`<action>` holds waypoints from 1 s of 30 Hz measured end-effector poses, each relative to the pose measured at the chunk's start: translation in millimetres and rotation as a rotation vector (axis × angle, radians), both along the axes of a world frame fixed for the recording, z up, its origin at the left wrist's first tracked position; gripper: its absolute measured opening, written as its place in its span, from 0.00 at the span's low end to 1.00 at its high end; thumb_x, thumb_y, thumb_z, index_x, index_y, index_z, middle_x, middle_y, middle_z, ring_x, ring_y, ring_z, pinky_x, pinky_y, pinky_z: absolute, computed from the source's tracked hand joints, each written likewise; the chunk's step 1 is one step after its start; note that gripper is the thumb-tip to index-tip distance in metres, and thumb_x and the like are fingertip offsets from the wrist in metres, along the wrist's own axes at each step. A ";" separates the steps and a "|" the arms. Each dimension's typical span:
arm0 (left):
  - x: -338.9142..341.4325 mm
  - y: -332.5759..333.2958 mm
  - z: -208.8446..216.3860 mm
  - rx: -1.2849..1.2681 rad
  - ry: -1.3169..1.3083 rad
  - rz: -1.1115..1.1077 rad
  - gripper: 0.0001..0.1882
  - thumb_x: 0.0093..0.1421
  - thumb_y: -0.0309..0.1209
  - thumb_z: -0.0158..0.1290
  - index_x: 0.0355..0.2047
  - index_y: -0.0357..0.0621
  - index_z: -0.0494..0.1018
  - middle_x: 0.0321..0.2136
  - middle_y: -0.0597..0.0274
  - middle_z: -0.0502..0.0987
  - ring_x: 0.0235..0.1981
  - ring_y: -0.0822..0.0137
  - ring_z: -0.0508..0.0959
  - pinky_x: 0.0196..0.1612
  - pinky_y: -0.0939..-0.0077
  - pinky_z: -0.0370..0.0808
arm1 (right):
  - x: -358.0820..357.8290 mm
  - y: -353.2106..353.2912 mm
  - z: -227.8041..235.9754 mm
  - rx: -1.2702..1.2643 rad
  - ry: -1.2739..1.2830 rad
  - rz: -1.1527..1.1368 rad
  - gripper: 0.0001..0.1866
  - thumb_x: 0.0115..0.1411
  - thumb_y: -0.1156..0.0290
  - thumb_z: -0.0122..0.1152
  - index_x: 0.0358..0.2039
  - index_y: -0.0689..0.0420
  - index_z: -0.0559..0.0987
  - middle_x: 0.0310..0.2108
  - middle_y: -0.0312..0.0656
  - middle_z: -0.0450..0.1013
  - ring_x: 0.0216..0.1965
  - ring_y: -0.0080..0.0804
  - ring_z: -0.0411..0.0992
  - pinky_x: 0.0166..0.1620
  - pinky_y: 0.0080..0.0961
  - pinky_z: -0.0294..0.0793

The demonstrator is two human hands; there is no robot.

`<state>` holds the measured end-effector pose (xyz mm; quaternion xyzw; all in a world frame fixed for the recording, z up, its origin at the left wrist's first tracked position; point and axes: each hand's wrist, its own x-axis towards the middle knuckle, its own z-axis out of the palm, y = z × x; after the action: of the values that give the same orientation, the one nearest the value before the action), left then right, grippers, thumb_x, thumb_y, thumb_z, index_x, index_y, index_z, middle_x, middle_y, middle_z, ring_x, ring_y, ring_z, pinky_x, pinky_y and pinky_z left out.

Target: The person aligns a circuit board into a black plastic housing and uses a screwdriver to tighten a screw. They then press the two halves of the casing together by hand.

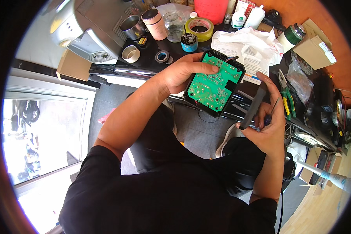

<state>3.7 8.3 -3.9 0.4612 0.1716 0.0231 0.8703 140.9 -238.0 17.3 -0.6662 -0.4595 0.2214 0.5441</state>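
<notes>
My left hand [181,72] grips an open black case [203,110], its thumb lying on the green circuit board [211,86] inside. Many solder joints show on the board, which is tilted up toward me. To the right, my right hand [275,130] is closed on a thin black cover [254,106], seen nearly edge-on and apart from the case. A small dark blue thing [267,119] with a thin shaft, perhaps a screwdriver, is tucked in the same hand, partly hidden by the fingers.
On the black desk stand a pink tumbler [155,25], a glass jar [173,27], yellow tape [199,29] and a blue tin [189,43]. Pliers with green-yellow handles [288,99] lie right of my right hand. A silver machine [87,29] stands left; white plastic bags [253,45] lie behind the case.
</notes>
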 end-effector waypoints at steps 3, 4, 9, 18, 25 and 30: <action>0.0 1.0 -3.6 0.024 0.016 0.014 0.27 0.59 0.31 0.62 0.57 0.33 0.71 0.49 0.53 0.81 0.48 0.62 0.83 0.56 0.66 0.78 | 0.1 -1.5 0.6 0.006 -0.011 0.019 0.55 0.32 0.82 0.69 0.68 0.53 0.65 0.70 0.40 0.62 0.21 0.12 0.60 0.24 0.11 0.61; 0.7 1.4 -4.1 0.026 0.016 0.016 0.27 0.59 0.31 0.62 0.57 0.33 0.71 0.49 0.53 0.81 0.47 0.62 0.83 0.56 0.66 0.78 | 0.2 -1.9 1.4 0.008 -0.016 0.023 0.54 0.33 0.82 0.69 0.68 0.53 0.65 0.70 0.40 0.62 0.21 0.12 0.61 0.24 0.11 0.61; 3.0 1.0 -4.7 -0.003 0.041 -0.019 0.28 0.59 0.31 0.65 0.57 0.35 0.70 0.48 0.54 0.81 0.47 0.62 0.82 0.55 0.66 0.78 | 0.4 -5.7 1.4 0.041 -0.030 0.062 0.53 0.33 0.82 0.70 0.67 0.53 0.66 0.70 0.41 0.62 0.23 0.12 0.63 0.24 0.11 0.61; 1.8 -2.8 -1.8 0.073 0.085 -0.007 0.27 0.59 0.31 0.64 0.56 0.34 0.71 0.47 0.54 0.81 0.45 0.64 0.83 0.53 0.67 0.80 | -4.1 -7.7 6.8 -0.055 -0.020 0.115 0.52 0.35 0.83 0.70 0.66 0.52 0.68 0.69 0.40 0.62 0.27 0.14 0.67 0.25 0.13 0.64; 2.1 -3.9 -9.1 0.147 0.186 -0.051 0.25 0.60 0.32 0.64 0.54 0.33 0.72 0.46 0.55 0.81 0.44 0.68 0.82 0.48 0.72 0.80 | -13.0 -0.7 8.8 -0.169 -0.141 0.201 0.48 0.38 0.83 0.70 0.65 0.46 0.70 0.68 0.36 0.63 0.50 0.34 0.77 0.35 0.22 0.76; 4.9 -7.0 -27.5 0.301 0.248 -0.226 0.29 0.58 0.33 0.63 0.56 0.28 0.71 0.45 0.55 0.81 0.42 0.70 0.81 0.46 0.75 0.78 | -27.0 5.0 -0.1 -0.237 -0.369 0.335 0.47 0.40 0.82 0.70 0.64 0.41 0.70 0.69 0.36 0.61 0.50 0.48 0.77 0.42 0.36 0.82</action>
<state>8.6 1.3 -31.4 0.6015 0.2193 -0.1060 0.7608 114.0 -233.1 17.2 -0.6691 -0.6255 0.2352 0.3252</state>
